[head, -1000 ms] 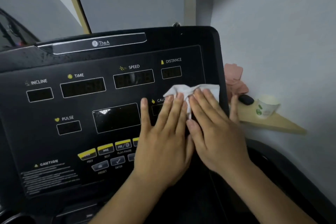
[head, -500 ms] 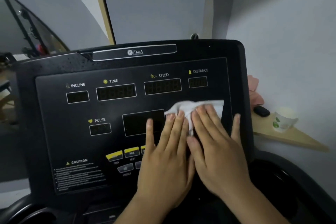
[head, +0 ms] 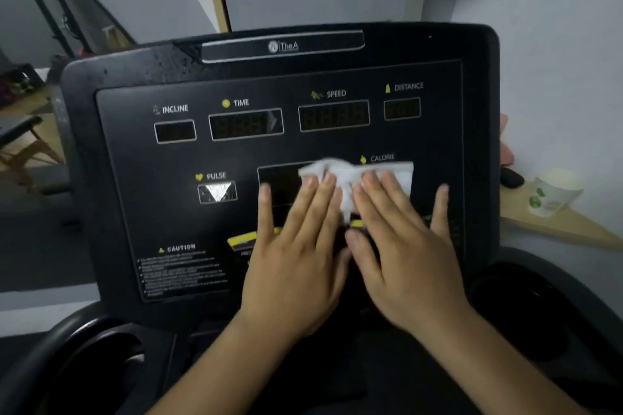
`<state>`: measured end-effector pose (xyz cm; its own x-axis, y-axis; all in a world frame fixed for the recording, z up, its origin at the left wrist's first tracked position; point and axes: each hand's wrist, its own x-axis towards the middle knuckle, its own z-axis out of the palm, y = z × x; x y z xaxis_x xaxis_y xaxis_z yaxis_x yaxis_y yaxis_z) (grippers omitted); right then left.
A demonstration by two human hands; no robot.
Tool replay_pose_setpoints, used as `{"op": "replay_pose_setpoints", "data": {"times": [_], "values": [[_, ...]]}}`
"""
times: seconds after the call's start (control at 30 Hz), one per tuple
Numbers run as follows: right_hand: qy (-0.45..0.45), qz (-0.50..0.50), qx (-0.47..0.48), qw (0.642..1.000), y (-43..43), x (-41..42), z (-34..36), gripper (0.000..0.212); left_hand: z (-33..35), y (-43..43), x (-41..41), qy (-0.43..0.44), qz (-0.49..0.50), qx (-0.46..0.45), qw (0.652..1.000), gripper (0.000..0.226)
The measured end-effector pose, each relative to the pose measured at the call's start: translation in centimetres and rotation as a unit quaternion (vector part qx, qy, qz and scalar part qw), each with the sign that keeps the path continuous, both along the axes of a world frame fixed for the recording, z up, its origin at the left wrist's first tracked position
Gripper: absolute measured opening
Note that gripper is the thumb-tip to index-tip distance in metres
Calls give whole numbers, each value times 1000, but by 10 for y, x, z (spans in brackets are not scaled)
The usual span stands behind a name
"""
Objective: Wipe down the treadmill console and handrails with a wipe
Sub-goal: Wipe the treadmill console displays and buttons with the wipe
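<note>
The black treadmill console (head: 141,178) fills the middle of the view, with dark displays labelled INCLINE, TIME, SPEED, DISTANCE, PULSE and CALORIE. A crumpled white wipe (head: 350,175) lies flat on the panel just under the CALORIE label, over the right part of the big centre display. My left hand (head: 296,253) and my right hand (head: 401,246) lie side by side with straight fingers, pressing the wipe against the panel with their fingertips. The hands hide the yellow buttons below. Curved dark handrail parts (head: 40,357) show at the lower left and right.
A grey wall stands close on the right. A wooden corner shelf (head: 573,229) there carries a white paper cup (head: 549,192), a small black object (head: 511,177) and something pink behind the console edge. Benches and gym gear sit at the far left.
Both hands have slid the wipe leftwards across the console, from its right edge to the centre display; CALORIE label now uncovered. The view has turned left, showing more of the console's left side.
</note>
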<state>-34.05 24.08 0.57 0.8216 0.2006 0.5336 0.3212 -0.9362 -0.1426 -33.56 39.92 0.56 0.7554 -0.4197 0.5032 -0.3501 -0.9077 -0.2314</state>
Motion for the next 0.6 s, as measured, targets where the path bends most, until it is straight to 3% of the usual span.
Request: {"op": "replay_pose_setpoints", "data": {"times": [0.13, 0.3, 0.47, 0.6], "values": [[-12, -12, 4, 1000, 12, 20, 30, 59, 31, -2, 23, -33, 20, -29, 999, 60], [1, 18, 4, 1000, 19, -9, -6, 57, -4, 20, -7, -1, -6, -27, 1000, 60], [-23, 4, -3, 1000, 33, 19, 30, 58, 35, 26, 26, -50, 1, -44, 998, 57], [-22, 19, -6, 1000, 41, -2, 1, 59, 6, 39, 2, -32, -16, -65, 997, 58]]}}
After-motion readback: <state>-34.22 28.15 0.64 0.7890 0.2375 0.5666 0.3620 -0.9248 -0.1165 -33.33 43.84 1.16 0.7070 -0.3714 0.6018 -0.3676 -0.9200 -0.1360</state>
